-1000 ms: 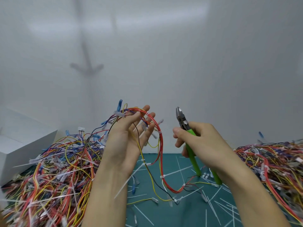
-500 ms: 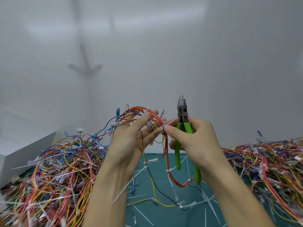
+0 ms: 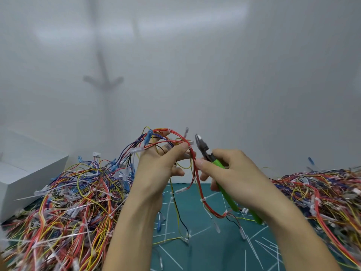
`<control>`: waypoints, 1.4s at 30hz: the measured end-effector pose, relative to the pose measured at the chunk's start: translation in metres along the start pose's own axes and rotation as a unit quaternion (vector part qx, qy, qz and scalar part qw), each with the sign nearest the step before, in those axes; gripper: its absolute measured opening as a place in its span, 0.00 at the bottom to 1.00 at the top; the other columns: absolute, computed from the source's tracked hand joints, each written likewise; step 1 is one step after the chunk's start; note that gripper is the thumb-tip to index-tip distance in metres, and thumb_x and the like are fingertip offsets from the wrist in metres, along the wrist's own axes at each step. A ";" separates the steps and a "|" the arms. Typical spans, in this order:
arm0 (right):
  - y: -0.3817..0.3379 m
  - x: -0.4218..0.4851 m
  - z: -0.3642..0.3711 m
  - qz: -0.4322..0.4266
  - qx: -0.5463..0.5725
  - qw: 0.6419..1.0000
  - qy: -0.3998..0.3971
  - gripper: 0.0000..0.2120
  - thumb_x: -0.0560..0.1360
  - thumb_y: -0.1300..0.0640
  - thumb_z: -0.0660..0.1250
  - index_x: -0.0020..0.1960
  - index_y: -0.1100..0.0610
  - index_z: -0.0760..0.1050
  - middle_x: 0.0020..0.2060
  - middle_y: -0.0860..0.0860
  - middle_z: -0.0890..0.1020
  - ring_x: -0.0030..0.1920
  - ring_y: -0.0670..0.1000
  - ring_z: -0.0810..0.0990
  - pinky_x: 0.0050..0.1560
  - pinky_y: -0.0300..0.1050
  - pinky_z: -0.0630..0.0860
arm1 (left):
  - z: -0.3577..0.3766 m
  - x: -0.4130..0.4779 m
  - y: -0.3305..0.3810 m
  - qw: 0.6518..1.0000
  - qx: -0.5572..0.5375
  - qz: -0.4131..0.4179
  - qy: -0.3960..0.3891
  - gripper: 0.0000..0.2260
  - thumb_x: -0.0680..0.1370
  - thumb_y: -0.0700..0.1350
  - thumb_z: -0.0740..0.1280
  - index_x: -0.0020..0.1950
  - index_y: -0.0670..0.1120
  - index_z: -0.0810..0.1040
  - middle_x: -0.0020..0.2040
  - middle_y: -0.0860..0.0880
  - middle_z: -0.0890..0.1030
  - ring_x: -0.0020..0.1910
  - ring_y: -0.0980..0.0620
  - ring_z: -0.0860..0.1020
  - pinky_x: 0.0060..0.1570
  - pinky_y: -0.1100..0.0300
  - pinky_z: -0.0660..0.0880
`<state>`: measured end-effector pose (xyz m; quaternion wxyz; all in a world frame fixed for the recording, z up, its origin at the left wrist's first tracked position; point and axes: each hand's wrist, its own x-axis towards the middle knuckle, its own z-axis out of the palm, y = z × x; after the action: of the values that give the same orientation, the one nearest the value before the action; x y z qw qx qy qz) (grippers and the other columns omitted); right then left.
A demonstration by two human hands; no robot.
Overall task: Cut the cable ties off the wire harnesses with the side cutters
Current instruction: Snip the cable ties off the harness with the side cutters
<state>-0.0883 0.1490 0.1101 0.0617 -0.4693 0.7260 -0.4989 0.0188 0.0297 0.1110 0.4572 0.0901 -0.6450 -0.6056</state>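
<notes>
Left hand [image 3: 156, 169] pinches the harness [image 3: 197, 178] at a cable tie [image 3: 189, 147]; right hand [image 3: 236, 173] grips the side cutters [image 3: 205, 151] just beside, poised to nip that tie alone.

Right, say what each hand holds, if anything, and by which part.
The left hand holds a wire harness by the top of its red bundle, between thumb and fingers. The right hand grips the side cutters by their green handles.

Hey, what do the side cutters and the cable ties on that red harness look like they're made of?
The side cutters: dark metal head with bright ground edges, likely steel; glossy green grips, probably plastic or rubber. The cable ties on the wire harness: thin white strips, slightly translucent, probably nylon-type plastic.
</notes>
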 end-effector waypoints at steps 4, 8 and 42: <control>0.002 -0.001 -0.004 0.010 -0.029 0.999 -0.038 0.19 0.76 0.37 0.64 0.43 0.51 0.80 0.36 0.46 0.84 0.38 0.52 0.83 0.49 0.57 0.81 | -0.001 0.000 0.001 1.000 -0.009 0.002 0.016 0.05 0.76 0.37 0.70 0.47 0.47 0.81 0.44 0.42 0.85 0.42 0.48 0.84 0.26 0.65 0.75; 0.003 -0.002 -0.005 0.029 -0.033 0.997 -0.066 0.21 0.75 0.33 0.61 0.43 0.49 0.81 0.36 0.46 0.84 0.38 0.53 0.84 0.48 0.57 0.82 | 0.000 0.001 0.001 0.999 -0.022 0.011 0.022 0.11 0.76 0.38 0.70 0.41 0.53 0.84 0.44 0.43 0.86 0.44 0.45 0.83 0.25 0.65 0.74; -0.001 -0.002 -0.007 0.001 -0.087 0.996 -0.030 0.22 0.70 0.30 0.60 0.41 0.47 0.80 0.26 0.47 0.73 0.29 0.48 0.71 0.41 0.59 0.79 | -0.007 0.005 -0.005 1.000 -0.023 0.010 -0.014 0.20 0.74 0.41 0.71 0.65 0.48 0.73 0.49 0.45 0.86 0.43 0.49 0.84 0.24 0.65 0.71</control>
<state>-0.0907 0.1551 0.1137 0.0425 -0.4869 0.7649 -0.4196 0.0189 0.0199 0.1078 0.4564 0.0641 -0.6380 -0.6169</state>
